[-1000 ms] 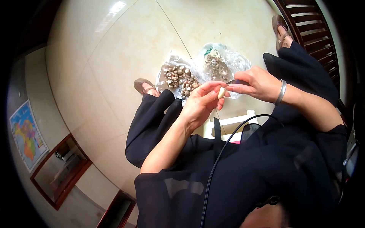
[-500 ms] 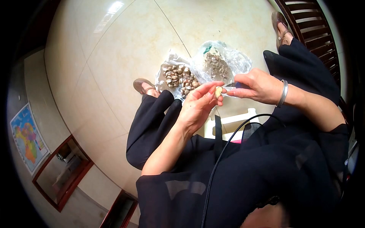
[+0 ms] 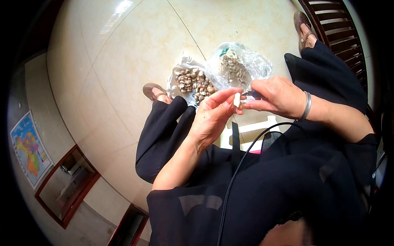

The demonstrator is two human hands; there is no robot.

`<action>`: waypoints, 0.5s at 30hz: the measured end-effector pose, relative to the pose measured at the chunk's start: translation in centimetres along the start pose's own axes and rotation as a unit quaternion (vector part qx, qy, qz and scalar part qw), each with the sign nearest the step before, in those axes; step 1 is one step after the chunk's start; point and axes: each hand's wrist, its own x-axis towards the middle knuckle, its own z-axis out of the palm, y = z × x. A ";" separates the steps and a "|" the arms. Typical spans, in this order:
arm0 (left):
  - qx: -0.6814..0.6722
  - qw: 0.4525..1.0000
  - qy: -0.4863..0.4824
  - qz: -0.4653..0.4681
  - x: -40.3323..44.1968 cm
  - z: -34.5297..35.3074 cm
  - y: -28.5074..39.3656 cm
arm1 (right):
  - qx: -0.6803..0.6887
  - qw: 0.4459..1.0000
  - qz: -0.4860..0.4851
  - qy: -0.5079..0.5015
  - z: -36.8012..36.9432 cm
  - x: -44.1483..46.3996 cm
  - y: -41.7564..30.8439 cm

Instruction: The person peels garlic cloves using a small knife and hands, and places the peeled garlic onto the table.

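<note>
Between the thumb and fingers of my left hand [image 3: 211,117] is a small pale mushroom [image 3: 237,100], its cream side facing up. Close on its right, my right hand [image 3: 279,96] grips a small knife [image 3: 255,94] with a dark handle; most of the blade is hidden by the fingers. The right thumb reaches to the mushroom's side. Beyond my hands, a white plastic bag [image 3: 174,87] lies open under several brown, round mushrooms [image 3: 189,80]. To its right, a clear plastic bag [image 3: 260,65] holds greyish trimmings [image 3: 234,70].
A cream plastic stool [image 3: 248,132] stands below my hands, between my knees. A black cord [image 3: 232,180] runs over my dark clothes. Dark wooden slats [image 3: 342,33] rise at the upper right. Pale tiles cover the floor [image 3: 119,78]; a map [image 3: 30,147] hangs at left.
The mushroom has turned in my left fingers, now showing a whiter face. My right hand has shifted slightly left, its thumb and the knife nearer the mushroom.
</note>
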 end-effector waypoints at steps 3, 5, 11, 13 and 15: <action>-0.003 1.000 -0.019 0.011 0.0 0.0 -0.1 | -0.008 1.000 -0.012 0.023 0.3 -0.1 0.0; 0.017 1.000 -0.010 0.024 -0.1 0.1 -0.2 | -0.015 1.000 -0.003 0.014 0.2 -0.1 -0.1; 0.043 0.998 0.013 0.036 -0.4 0.8 0.1 | -0.018 1.000 0.000 0.007 0.1 -0.2 -0.6; 0.047 0.998 0.014 0.042 -0.4 1.0 0.2 | -0.021 1.000 0.001 0.007 0.1 -0.2 -0.7; 0.052 0.997 0.016 0.049 -0.4 1.0 0.2 | -0.023 1.000 0.002 0.007 0.1 -0.2 -0.7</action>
